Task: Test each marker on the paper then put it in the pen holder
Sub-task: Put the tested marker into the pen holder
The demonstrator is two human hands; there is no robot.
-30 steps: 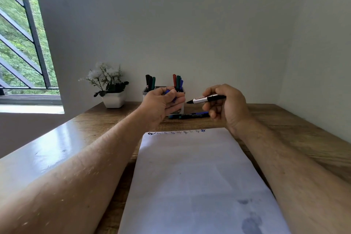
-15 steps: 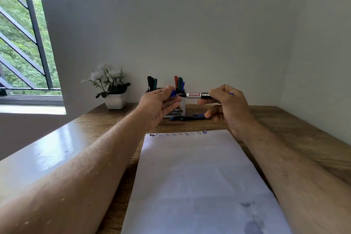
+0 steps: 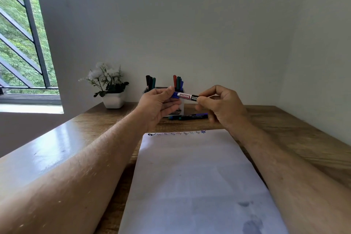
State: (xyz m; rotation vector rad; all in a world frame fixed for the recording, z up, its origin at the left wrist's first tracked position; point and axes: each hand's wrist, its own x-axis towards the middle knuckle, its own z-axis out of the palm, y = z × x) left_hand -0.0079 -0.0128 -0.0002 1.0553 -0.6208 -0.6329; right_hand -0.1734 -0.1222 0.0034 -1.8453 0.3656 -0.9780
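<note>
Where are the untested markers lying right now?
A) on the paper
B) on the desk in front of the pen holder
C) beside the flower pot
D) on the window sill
B: two markers lie on the wooden desk just in front of the pen holder, beyond the paper's far edge.

A wood-grain table top (image 3: 284,129) was noted, glossy at its left edge. The paper (image 3: 195,176) appeared matt and faintly creased. The marker (image 3: 187,96), seemingly smooth plastic, bore a glossy printed label. The flower pot (image 3: 113,100) looked smooth and white.
</note>
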